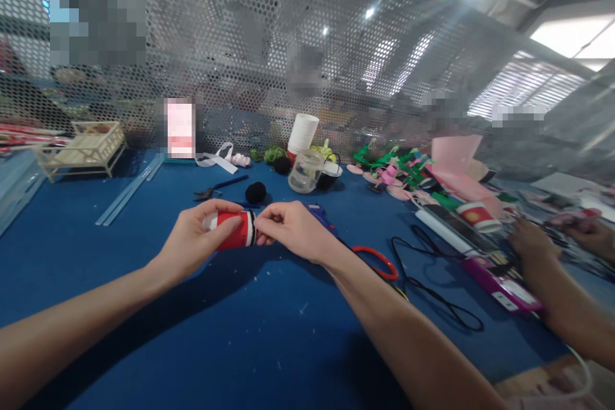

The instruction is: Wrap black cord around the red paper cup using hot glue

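My left hand (195, 237) is wrapped around a small red paper cup (233, 230) lying on its side above the table. A black band and a white band circle the cup's right end. At that end, the fingers of my right hand (288, 227) are pinched together against the rim; what lies between them is hidden. Just behind my hands is a ball of black yarn (255, 192). Dark-handled pliers (209, 193) lie to its left. Partly behind my right hand is a blue tool (319, 213), probably a glue gun.
A clear plastic jar (306, 172) and stacked white paper cups (303, 133) stand behind. A phone (181, 128) leans against the mesh. On the right are a red cord loop (379, 261), black cable (432, 298), purple power strip (502, 285) and a co-worker's hands (533, 240).
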Motion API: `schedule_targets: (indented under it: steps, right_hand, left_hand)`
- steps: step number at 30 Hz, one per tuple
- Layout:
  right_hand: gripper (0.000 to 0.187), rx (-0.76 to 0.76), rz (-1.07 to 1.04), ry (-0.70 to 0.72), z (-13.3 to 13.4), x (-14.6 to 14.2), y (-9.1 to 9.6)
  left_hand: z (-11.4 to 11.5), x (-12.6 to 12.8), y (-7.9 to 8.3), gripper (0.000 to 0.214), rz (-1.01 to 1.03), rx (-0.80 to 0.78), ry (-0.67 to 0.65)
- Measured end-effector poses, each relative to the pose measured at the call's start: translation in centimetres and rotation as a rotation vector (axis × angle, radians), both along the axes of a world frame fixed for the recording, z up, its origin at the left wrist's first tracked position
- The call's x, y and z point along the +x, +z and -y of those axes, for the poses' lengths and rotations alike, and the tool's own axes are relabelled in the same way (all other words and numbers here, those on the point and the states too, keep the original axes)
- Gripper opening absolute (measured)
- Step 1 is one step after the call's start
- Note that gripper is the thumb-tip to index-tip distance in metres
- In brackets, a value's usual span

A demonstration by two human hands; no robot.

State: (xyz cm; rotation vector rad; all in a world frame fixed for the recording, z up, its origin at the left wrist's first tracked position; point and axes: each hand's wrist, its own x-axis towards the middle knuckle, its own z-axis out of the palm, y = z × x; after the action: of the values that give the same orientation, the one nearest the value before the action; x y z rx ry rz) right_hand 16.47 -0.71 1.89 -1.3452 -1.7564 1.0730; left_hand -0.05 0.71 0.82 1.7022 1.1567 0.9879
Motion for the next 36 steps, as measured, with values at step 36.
schedule_targets:
  steps: [36]
  right_hand:
    - [0.026, -0.102, -0.104, -0.023, -0.27, 0.05, -0.38]
  left_hand:
    - [0.06, -0.09, -0.33, 0.028, -0.061, 0.077, -0.072]
